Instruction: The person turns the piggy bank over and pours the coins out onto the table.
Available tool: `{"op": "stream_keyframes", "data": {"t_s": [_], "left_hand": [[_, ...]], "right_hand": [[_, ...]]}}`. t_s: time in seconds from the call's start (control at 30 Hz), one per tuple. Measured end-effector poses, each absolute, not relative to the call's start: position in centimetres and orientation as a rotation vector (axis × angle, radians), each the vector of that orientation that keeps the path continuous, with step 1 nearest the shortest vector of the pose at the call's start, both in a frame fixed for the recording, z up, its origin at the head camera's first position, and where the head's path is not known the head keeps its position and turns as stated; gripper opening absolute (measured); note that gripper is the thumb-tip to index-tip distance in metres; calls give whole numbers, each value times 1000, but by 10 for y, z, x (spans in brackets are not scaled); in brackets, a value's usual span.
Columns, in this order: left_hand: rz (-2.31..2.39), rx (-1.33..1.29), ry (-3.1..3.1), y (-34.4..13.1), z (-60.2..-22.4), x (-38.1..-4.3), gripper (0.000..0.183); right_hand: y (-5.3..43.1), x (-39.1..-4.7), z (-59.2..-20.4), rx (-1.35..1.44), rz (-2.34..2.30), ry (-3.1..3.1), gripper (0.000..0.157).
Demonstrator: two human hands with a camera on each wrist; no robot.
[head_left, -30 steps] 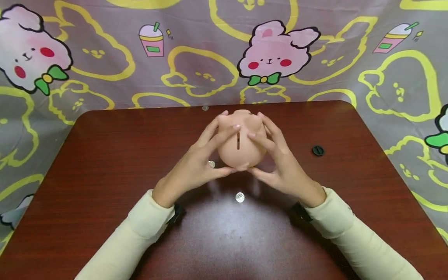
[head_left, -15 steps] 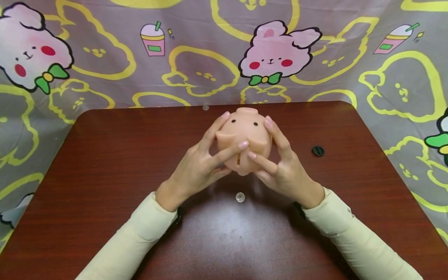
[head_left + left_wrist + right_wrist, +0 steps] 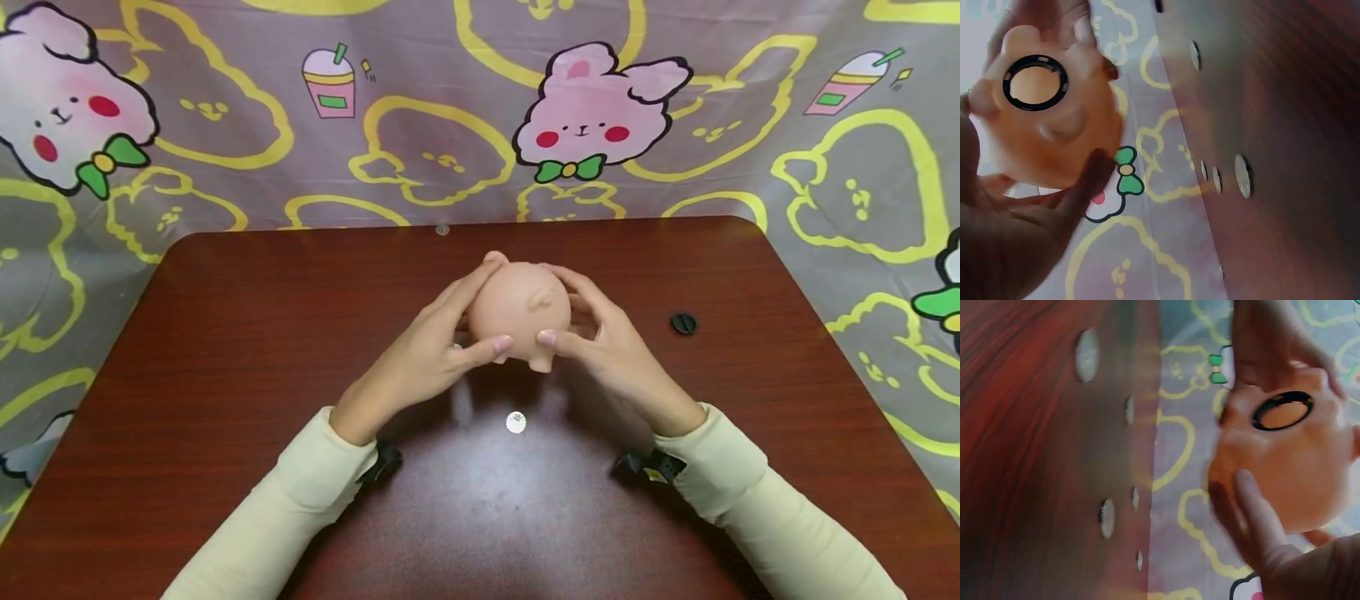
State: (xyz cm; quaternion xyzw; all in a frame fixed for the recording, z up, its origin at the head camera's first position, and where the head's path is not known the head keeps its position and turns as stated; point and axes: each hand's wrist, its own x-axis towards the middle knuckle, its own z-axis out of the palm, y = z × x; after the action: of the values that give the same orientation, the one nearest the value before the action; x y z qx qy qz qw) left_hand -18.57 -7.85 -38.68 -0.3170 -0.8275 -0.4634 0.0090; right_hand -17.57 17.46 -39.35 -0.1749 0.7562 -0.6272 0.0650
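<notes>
Both hands hold a pink piggy bank (image 3: 517, 304) above the table, its curly tail side toward the head camera. My left hand (image 3: 420, 354) grips its left side, the thumb low near a foot. My right hand (image 3: 618, 358) grips the right side in the same way. On the underside, a round hole with a black ring (image 3: 1005, 87) shows in the left wrist view; the ring (image 3: 1254, 417) shows in the right wrist view too. A silver coin (image 3: 516, 422) lies on the table below the bank. The coin slot and the pig's face are hidden.
A black round plug (image 3: 684, 324) lies on the dark red wooden table (image 3: 262, 333) to the right. Another coin (image 3: 442, 229) is at the far edge. Several coins show in the wrist views. A cartoon-print cloth (image 3: 442, 75) stands behind the table.
The piggy bank has turned in both hands. Its slot faced the camera first, then its eyes and ears tipped into view, and now its tail side does. The thumbs now show on the near side.
</notes>
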Motion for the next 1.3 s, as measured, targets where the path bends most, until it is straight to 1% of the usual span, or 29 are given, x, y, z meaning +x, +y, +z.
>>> {"op": "stream_keyframes", "data": {"t_s": [0.1, 0.17, 0.33, 0.43, 0.53, 0.63, 0.7, 0.73, 0.83, 0.9, 0.97, 1.03, 1.13, 1.23, 1.3], "left_hand": [[-1664, -860, -2668, -77, -386, -186, 78], [-1722, -818, -2690, -77, -386, -186, 75], [-1743, -788, -2708, -78, -388, -188, 75], [-1725, -835, -2671, -79, -390, -189, 80], [-1578, -971, -2572, -80, -393, -190, 90], [-1261, -1139, -2403, -82, -396, -190, 92], [-1018, -1205, -2278, -83, -397, -189, 90], [-932, -1235, -2214, -84, -397, -189, 85], [-737, -1269, -2094, -84, -398, -188, 69], [-673, -1265, -2056, -84, -399, -188, 53], [-646, -1258, -2039, -84, -399, -188, 40], [-643, -1259, -2027, -84, -399, -187, 34], [-641, -1259, -2011, -83, -398, -187, 31], [-640, -1252, -2010, -83, -398, -188, 33], [-652, -1244, -2028, -83, -399, -187, 41]], "right_hand": [[174, -178, -390, -334, -1899, 2135, 63], [173, -179, -389, -297, -1907, 2086, 60], [172, -181, -390, -290, -1913, 2059, 59], [172, -181, -391, -330, -1904, 2107, 65], [175, -180, -393, -517, -1872, 2251, 79], [177, -180, -397, -929, -1767, 2498, 90], [178, -181, -399, -1235, -1655, 2651, 95], [178, -182, -401, -1374, -1596, 2723, 96], [179, -185, -405, -1652, -1449, 2859, 98], [179, -184, -407, -1729, -1404, 2906, 99], [178, -184, -408, -1778, -1378, 2945, 84], [177, -183, -409, -1799, -1375, 2974, 71], [176, -183, -409, -1829, -1384, 3007, 54], [175, -183, -409, -1833, -1394, 3005, 57], [176, -183, -408, -1826, -1384, 2997, 65]]}}
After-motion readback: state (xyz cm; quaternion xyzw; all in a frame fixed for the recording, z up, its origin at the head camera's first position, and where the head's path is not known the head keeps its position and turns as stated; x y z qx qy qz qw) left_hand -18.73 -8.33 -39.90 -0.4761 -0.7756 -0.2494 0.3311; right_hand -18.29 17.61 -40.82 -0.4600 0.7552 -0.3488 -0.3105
